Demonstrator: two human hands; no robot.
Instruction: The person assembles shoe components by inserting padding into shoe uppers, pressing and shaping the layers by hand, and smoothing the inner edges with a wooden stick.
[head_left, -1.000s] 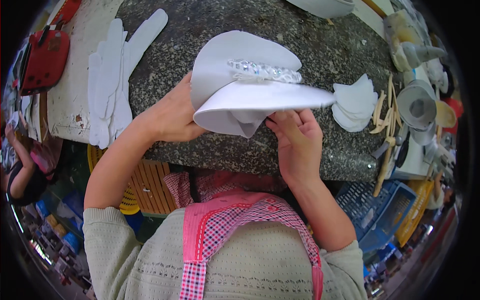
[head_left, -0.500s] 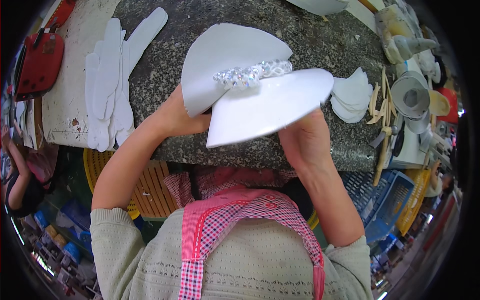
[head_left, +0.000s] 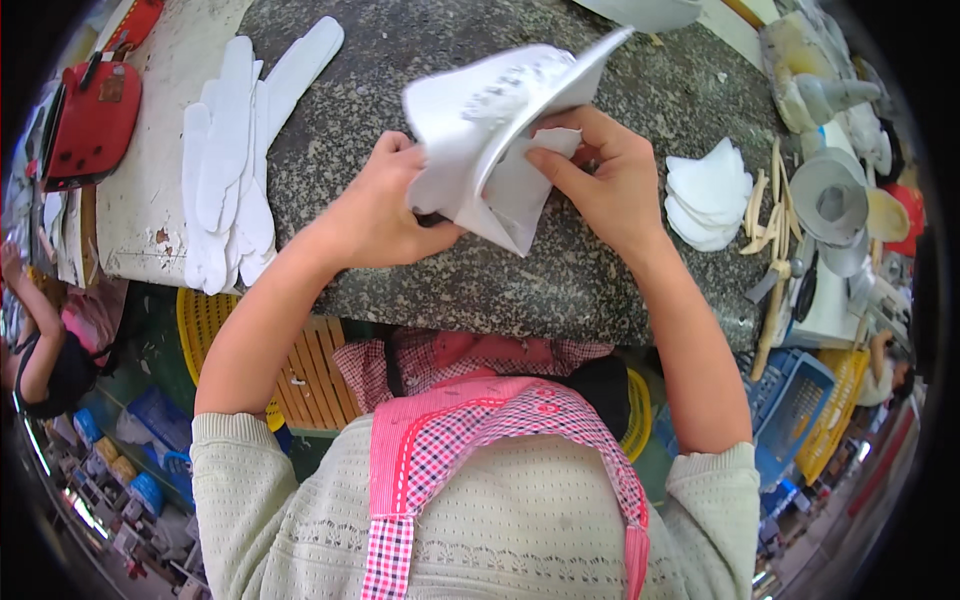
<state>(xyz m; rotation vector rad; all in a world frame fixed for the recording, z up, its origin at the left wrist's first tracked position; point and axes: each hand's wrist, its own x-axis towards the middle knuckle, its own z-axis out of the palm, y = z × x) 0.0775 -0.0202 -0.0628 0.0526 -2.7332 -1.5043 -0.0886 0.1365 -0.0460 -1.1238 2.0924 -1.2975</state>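
A stiff white piece with a band of clear sparkling stones, like a shoe upper, is held tilted above the dark speckled bench. My left hand grips its left edge, thumb underneath toward me and fingers partly hidden behind it. On the other side, my right hand pinches a thin white flap on the inner side of the upper between thumb and fingers. The stones look blurred. Right of my right hand lies a small stack of curved white pieces.
Long white sole-shaped strips are piled at the left of the stone slab. A red case sits beyond them. At right are thin wooden strips, a hammer, round containers and a blue crate below.
The upper has been turned and tipped up, so its inner side now shows. My right hand has moved up to pinch the flap; my left hand has shifted to the left edge.
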